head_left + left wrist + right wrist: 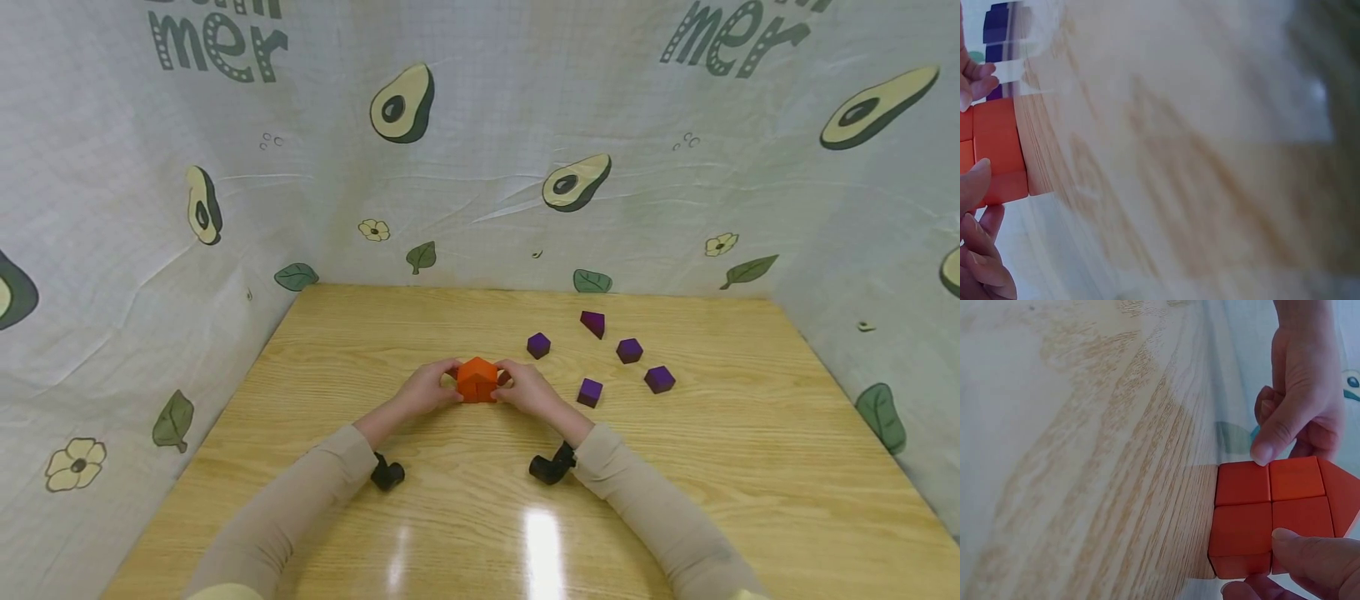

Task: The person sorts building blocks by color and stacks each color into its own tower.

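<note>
Several orange cubes (1241,526) stand stacked two high on the table, with an orange triangular block (1338,492) on top, making a house shape. My left hand (431,387) holds this stack from its left side, thumb toward the front. From the opposite side my right hand (528,388) grips it, its thumb (1302,548) lying on the front face of a cube. Narrow seams show between the cubes in the right wrist view. Only the near faces of the stack are seen; fingertips behind it are partly hidden. The left wrist view cuts the stack off at its edge.
On the wooden table (300,367), right of the stack, lie several loose purple cubes (660,379) and one purple wedge-shaped block (592,323). Black wrist devices (551,467) hang by both forearms. A printed cloth (480,208) encloses the table's back and sides.
</note>
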`<state>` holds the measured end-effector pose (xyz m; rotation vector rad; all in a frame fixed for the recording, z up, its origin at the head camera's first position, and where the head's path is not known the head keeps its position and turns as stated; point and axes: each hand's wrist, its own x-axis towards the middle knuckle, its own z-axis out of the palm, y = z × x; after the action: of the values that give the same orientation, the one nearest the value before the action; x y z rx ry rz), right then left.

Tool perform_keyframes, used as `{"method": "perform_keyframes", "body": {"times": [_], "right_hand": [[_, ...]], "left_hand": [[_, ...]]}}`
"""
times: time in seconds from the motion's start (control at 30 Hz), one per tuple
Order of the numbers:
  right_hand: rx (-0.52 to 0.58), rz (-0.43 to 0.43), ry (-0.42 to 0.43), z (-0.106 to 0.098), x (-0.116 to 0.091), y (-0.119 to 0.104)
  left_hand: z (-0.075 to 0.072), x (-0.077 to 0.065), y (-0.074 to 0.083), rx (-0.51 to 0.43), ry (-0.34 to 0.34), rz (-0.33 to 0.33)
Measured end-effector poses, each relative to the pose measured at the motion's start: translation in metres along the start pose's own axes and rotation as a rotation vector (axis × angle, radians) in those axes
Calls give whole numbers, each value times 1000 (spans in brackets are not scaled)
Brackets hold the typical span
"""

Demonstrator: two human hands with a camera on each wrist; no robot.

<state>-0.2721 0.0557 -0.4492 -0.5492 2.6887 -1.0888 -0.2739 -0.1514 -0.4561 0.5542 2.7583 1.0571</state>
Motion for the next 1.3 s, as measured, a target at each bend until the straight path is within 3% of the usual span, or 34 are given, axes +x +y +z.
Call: {"method": "perform_keyframes", "body": {"times": [0.63,1.0,1.3], "right_hand": [[-5,27,-12,-6,-2,0],[-56,11,50,-41,-16,3],[-107,-4,126,-87,-48,32]], "left_hand": [[-4,-2,5,-1,-14,-50],[-23,-8,17,3,6,-46],[-47,-25,43,-9,158,58]]}}
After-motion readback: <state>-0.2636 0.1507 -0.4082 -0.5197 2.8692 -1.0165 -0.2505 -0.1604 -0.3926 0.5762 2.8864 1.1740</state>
